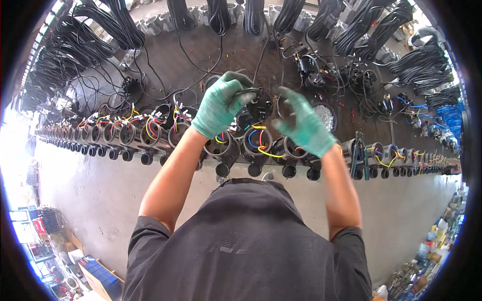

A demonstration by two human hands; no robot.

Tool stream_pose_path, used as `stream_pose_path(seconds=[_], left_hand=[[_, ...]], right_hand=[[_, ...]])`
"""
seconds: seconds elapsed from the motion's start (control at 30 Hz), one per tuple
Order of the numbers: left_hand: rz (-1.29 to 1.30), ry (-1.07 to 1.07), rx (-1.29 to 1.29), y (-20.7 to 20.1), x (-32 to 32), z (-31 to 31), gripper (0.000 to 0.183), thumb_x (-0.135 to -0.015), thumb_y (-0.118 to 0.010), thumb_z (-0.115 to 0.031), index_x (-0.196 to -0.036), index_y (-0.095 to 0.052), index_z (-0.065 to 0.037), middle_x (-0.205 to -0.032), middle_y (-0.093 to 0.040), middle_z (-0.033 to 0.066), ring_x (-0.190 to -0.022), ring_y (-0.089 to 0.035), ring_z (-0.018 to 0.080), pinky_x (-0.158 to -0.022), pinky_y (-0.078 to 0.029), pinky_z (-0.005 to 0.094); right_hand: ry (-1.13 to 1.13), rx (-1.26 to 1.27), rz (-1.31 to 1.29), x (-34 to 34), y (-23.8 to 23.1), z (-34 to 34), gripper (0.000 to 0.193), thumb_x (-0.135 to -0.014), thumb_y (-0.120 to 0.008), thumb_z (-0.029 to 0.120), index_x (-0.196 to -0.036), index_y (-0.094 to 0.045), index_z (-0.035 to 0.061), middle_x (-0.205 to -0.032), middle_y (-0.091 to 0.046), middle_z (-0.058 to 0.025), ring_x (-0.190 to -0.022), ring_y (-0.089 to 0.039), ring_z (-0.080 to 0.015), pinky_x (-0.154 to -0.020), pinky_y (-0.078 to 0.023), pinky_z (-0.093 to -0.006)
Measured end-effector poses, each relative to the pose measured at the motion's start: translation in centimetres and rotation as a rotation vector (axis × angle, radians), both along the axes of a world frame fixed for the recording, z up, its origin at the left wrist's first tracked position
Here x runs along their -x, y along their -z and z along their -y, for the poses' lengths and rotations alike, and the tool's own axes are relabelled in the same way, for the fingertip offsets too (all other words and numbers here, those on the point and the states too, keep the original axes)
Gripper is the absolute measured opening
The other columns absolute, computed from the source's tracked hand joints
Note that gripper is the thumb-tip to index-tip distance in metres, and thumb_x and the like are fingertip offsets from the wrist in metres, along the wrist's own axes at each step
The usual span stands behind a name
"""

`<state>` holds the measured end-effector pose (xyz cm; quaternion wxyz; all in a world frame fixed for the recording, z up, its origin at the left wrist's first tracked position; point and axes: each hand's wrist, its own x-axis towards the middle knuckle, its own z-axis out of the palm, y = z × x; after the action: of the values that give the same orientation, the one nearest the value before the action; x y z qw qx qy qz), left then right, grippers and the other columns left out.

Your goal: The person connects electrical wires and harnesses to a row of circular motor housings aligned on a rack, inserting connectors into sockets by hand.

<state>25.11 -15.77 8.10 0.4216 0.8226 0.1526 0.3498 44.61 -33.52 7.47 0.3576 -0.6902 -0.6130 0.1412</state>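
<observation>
My left hand (pixel 221 105), in a green knit glove, is closed on a black cable (pixel 247 91) over the bench. Just under and beside that cable is a round black part (pixel 261 108), partly hidden by the hand. My right hand (pixel 305 126), also gloved in green and a little blurred, has its fingers apart, with nothing visible in it. Nearest below the hands stands a dark open cylindrical housing (pixel 257 143), with yellow, blue and red wires (pixel 262 148) coming out of its mouth.
A long row of similar housings (pixel 115 134) lines the bench's near edge. Bundles of black cable (pixel 253 20) hang along the far side. A clear bowl of small parts (pixel 325 118) sits right of my right hand. Green-handled pliers (pixel 357 155) rest on the row.
</observation>
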Motion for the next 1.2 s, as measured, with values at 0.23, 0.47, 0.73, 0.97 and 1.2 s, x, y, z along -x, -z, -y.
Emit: stream_pose_path(seconds=[0.23,0.47,0.73,0.97,1.2], left_hand=[[0.285,0.203,0.129,-3.7,-2.7,-1.9,0.035,-0.108,-0.065,-0.033,-0.122,-0.07,-0.001,-0.12,-0.07,0.009,-0.115,-0.064,0.0154,-0.103,-0.05,0.0321],[0.054,0.244,-0.156,-2.7,-6.2,-7.2,0.031,-0.11,-0.059,-0.023,-0.133,-0.062,-0.003,-0.129,-0.067,0.0096,-0.112,-0.063,0.0166,-0.103,-0.049,0.0317],[-0.505,-0.116,-0.21,3.9,-2.9,-3.8,0.062,-0.099,-0.066,-0.008,-0.156,-0.043,-0.011,-0.147,-0.057,0.0192,-0.124,-0.064,0.0411,-0.101,-0.055,0.0462],[0.034,-0.042,0.514,4.3,2.8,4.0,0.066,-0.108,-0.062,-0.029,-0.164,-0.036,-0.007,-0.157,-0.05,0.0078,-0.122,-0.062,0.0169,-0.095,-0.054,0.0325],[0.207,0.12,0.976,7.5,2.9,3.8,0.061,-0.102,-0.063,-0.027,-0.156,-0.042,-0.006,-0.14,-0.06,0.0117,-0.124,-0.062,0.0224,-0.107,-0.052,0.0383]], right_hand=[[-0.077,-0.187,-1.782,1.6,3.7,-3.0,0.05,-0.103,-0.069,0.022,-0.151,-0.056,0.0123,-0.139,-0.067,-0.01,-0.127,-0.066,-0.0261,-0.103,-0.057,-0.0419],[0.387,-0.582,-0.702,-0.9,-4.6,-0.3,0.049,-0.092,-0.071,0.002,-0.14,-0.062,0.0048,-0.132,-0.061,-0.0063,-0.115,-0.061,-0.0144,-0.091,-0.059,-0.0314],[0.414,-0.55,0.133,2.9,-0.8,-1.2,0.052,-0.076,-0.081,0.002,-0.126,-0.068,0.0118,-0.115,-0.062,-0.0145,-0.107,-0.061,-0.0324,-0.095,-0.053,-0.0433],[0.214,-0.457,0.363,6.0,2.5,-2.7,0.042,-0.079,-0.08,0.005,-0.12,-0.071,0.0135,-0.117,-0.059,-0.0141,-0.107,-0.059,-0.0375,-0.09,-0.051,-0.0515],[-0.192,-0.32,0.27,9.5,4.2,-1.8,0.03,-0.081,-0.073,0.001,-0.11,-0.075,0.0074,-0.124,-0.065,-0.0147,-0.122,-0.063,-0.0381,-0.102,-0.054,-0.0463]])
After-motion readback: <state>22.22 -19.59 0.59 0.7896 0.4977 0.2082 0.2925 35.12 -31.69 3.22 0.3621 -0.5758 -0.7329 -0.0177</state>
